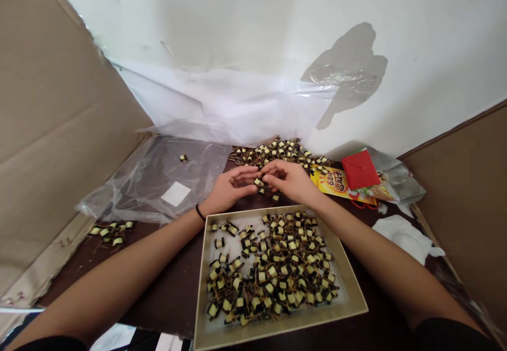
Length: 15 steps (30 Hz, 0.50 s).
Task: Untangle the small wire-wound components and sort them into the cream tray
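Note:
Just beyond the box, my left hand and my right hand meet fingertip to fingertip. Between them is a small coil with a yellow-taped body, black ends and thin copper-coloured leads. The thumb and curled fingers of my right hand pinch it from the right. My left thumb and fingertips close on its left side; their exact contact is partly hidden. Below my wrists stands a shallow cardboard box holding many similar coils. Behind my hands lies a loose heap of coils.
Clear plastic sheeting covers the left, with a white square and one coil on it. More coils lie nearer left. At right are a yellow packet, red envelope, red-handled scissors and crumpled white material.

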Motion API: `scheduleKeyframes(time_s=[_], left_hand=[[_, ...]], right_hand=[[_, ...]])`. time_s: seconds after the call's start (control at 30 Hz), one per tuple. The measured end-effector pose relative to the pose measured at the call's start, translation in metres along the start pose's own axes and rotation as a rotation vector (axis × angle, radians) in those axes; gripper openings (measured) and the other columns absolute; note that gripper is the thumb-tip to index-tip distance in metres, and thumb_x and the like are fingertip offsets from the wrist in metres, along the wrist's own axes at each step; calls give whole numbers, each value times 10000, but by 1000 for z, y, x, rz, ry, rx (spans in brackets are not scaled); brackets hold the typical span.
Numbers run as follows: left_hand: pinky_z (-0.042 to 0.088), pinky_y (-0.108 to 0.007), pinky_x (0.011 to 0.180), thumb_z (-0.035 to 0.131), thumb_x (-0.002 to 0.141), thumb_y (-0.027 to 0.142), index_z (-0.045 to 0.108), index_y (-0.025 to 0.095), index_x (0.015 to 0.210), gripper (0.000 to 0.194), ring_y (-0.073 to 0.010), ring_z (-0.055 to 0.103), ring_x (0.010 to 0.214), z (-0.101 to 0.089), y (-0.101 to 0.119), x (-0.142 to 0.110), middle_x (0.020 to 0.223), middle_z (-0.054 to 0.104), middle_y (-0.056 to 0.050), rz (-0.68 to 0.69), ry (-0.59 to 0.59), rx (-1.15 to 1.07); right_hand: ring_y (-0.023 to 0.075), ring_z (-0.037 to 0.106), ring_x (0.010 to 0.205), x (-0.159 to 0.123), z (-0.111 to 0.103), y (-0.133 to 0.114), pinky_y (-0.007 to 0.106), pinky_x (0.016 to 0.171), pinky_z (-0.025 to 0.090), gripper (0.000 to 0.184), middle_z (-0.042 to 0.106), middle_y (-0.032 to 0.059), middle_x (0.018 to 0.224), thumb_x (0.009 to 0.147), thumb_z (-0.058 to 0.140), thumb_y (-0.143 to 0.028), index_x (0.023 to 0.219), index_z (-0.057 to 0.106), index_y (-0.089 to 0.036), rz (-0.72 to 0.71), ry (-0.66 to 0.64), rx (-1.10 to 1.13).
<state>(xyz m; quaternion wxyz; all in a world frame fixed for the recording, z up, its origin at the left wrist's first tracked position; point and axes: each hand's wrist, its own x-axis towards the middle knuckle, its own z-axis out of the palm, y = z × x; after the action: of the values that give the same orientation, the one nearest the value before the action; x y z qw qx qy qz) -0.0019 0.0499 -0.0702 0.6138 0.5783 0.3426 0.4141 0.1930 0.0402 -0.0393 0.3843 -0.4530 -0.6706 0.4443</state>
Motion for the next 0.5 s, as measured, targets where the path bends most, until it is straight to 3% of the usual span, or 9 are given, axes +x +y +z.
scheduleKeyframes(time_s=[0.27, 0.4, 0.5], left_hand=[[559, -304, 777, 831, 568, 120, 633, 177, 1057, 531, -164, 680, 843, 2, -3, 0, 926, 713, -39, -119, -58, -224], [575, -340, 766, 823, 616, 172, 639, 191, 1050, 472, -187, 693, 846, 5, 3, -2, 942, 691, -34, -217, -142, -406], [576, -327, 762, 817, 643, 213, 645, 167, 1008, 406, -175, 692, 833, 7, 5, -4, 909, 690, -39, -251, -137, -411]], right_hand=[[102, 539, 527, -1, -1, -1, 231, 538, 443, 68, 602, -24, 612, 780, 603, -221, 739, 634, -175, -109, 33, -141], [99, 539, 559, -1, -1, -2, 224, 573, 420, 73, 622, -25, 628, 789, 604, -180, 734, 650, -169, -160, 30, -221], [98, 539, 574, -2, -1, -4, 222, 588, 411, 74, 639, -23, 651, 794, 608, -169, 746, 664, -169, -178, 23, -250]])
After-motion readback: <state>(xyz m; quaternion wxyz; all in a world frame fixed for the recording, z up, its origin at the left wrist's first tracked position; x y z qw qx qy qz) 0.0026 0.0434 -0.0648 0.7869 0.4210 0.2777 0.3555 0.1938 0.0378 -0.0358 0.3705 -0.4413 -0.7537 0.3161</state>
